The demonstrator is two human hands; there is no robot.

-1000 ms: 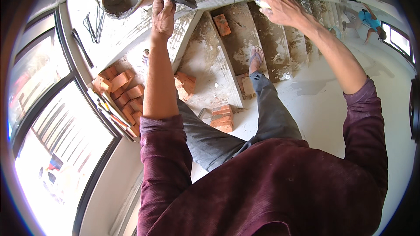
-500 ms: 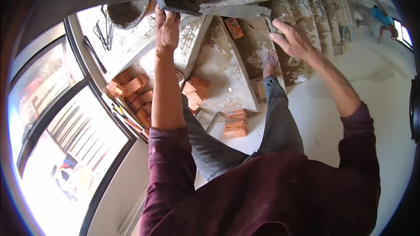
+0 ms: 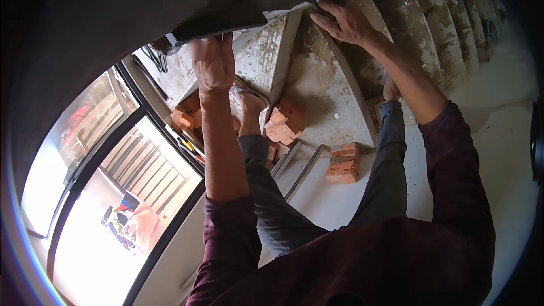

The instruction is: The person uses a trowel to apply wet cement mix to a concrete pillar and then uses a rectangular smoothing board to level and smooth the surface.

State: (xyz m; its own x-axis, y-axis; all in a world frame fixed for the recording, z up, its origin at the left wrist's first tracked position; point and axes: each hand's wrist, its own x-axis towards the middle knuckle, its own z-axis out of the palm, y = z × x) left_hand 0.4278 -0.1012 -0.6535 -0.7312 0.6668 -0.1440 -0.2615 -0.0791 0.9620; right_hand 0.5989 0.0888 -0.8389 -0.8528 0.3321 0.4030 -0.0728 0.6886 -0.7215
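Note:
Above the stairs, my left hand (image 3: 214,65) grips a dark flat plasterer's hawk (image 3: 221,26) from underneath. Its fingers are bent up under the board and partly blurred. To the right, my right hand (image 3: 347,22) is closed round the handle of a trowel, its fingers pinched together. The trowel's dark blade (image 3: 286,0) points left, close to or against the dark plastered wall (image 3: 147,5) along the top of the view. Shadow hides whether the blade touches it, and what lies on the hawk cannot be made out.
Winding steps (image 3: 323,88), spattered with mortar, run below my hands and up to the right. A brick stack (image 3: 343,164) stands on the floor beside metal bars (image 3: 305,173). More bricks (image 3: 286,120) lie near my left foot (image 3: 250,105). A black-framed window (image 3: 139,192) is at left.
The view has swung, so steps and bricks appear farther right. My right hand and the trowel have moved up toward the wall and away from the pale wall edge. The hawk stays in my left hand.

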